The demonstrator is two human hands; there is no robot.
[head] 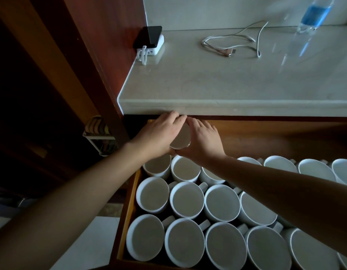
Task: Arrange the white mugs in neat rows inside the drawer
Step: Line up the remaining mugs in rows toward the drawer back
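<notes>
A wooden drawer (pixel 129 209) stands pulled out below a stone counter, filled with several white mugs in rows, mouths up, such as one (pixel 187 199) near the left side. At the drawer's back left, my left hand (pixel 159 133) and my right hand (pixel 202 140) together cup one white mug (pixel 181 139) from both sides, fingers curved round it, just above the back row. Its mouth faces the camera. The mug's body and handle are hidden by my hands.
The pale counter (pixel 227 84) overhangs the drawer's back. On it lie a black phone on a white charger (pixel 149 38), a coiled white cable (pixel 234 42) and a blurred water bottle (pixel 312 18). A wooden post and dark shelving stand to the left.
</notes>
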